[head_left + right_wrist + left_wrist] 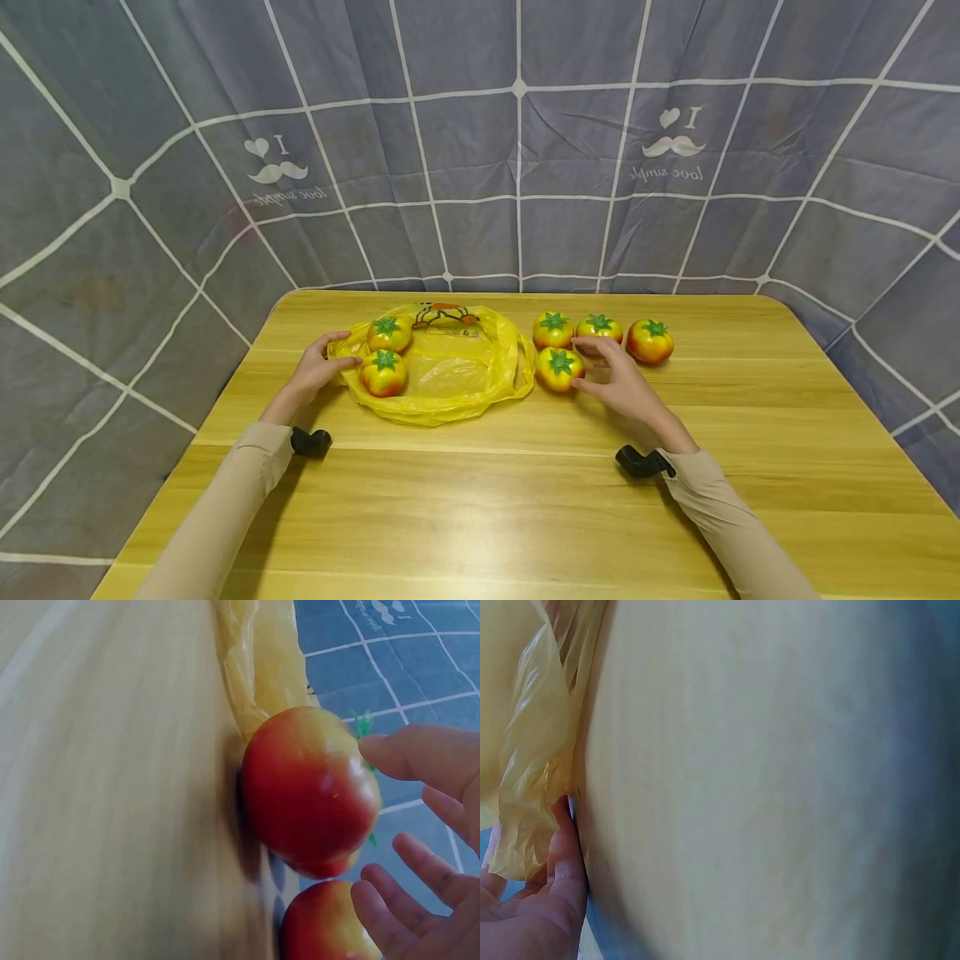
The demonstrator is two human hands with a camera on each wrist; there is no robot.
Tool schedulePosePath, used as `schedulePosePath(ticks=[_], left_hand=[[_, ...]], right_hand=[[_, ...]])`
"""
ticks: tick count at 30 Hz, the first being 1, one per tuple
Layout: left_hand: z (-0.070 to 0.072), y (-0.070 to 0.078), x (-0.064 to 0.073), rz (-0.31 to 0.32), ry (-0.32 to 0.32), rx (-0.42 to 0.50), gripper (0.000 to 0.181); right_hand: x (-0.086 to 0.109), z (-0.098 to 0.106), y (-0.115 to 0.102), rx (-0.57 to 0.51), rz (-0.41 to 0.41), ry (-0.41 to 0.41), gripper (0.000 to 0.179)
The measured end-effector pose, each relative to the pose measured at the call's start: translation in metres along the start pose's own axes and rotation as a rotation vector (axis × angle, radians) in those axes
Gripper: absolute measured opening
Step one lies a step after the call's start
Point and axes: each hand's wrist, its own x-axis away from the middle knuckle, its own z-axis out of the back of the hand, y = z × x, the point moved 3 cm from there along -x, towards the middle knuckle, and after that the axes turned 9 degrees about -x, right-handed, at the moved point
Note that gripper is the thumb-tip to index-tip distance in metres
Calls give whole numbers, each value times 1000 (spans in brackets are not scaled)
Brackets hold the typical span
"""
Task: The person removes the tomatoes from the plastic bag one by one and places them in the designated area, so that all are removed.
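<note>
We've got a yellow plastic bag (pixel 450 408) spread on the wooden table (pixel 480 508), approx. center-left, w/ a dark & orange drawing on its far part. Our left hand (pixel 309 373) is at the bag's left edge: thumb & fingers partly apart w/ plastic between them, tho we can't tell if they actually pinch it. Right by the thumb there's one tomato (pixel 384 373) w/ another tomato (pixel 389 333) just behind; both lie at the bag's left end (in it or on top, we can't tell).

Our right hand (pixel 622 379) is round the front tomato (pixel 559 370), fingers spread & bent a bit, no closed grip; thumb's at its side, contact unclear. That tomato sits on the table just right of the bag. Behind it, L to R: a back tomato (pixel 552 330), a middle tomato (pixel 599 326) partly behind our fingers, & an end tomato (pixel 650 342).

We've beige sleeves (pixel 217 508) & a black clip at each wrist. In the bkgd, a gray curtain (pixel 480 167) w/ white lines & mirrored lettering.
</note>
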Motion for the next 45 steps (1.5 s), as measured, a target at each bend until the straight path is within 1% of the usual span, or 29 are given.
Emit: schedulePosePath(ticks=[3,7,11,14,17,21,25,33,37,40,45], left_hand=[[0,0,1,-4,-3,-6,68],[0,-1,1,-4,-3,15,68],[0,-1,0,-4,7,6,68],[1,-1,0,-6,7,-3,67],[1,-2,-1,-8,-4,-2,68],[0,-2,-1,-1,-2,6,68],[0,-3,0,0,11,4,67],[1,-3,1,10,0,-7,68],[1,-3,1,0,-2,12,68],[1,-4,0,0,-2,20,69],[1,-4,-2,4,0,12,69]], right_hand=[[-2,-1,-5,14,10,10,56],[-6,-4,-14,20,27,49,55],[-9,-12,-22,21,57,92,54],[-12,-20,-26,14,72,109,53],[-15,-27,-29,-11,65,106,54],[-20,-35,-33,-42,68,106,55],[-25,-45,-40,-54,99,112,53],[-34,-68,-54,-75,140,64,51],[-38,-80,-60,-90,162,50,52],[-42,-88,-64,-93,163,44,51],[-46,-103,-69,-152,136,27,50]])
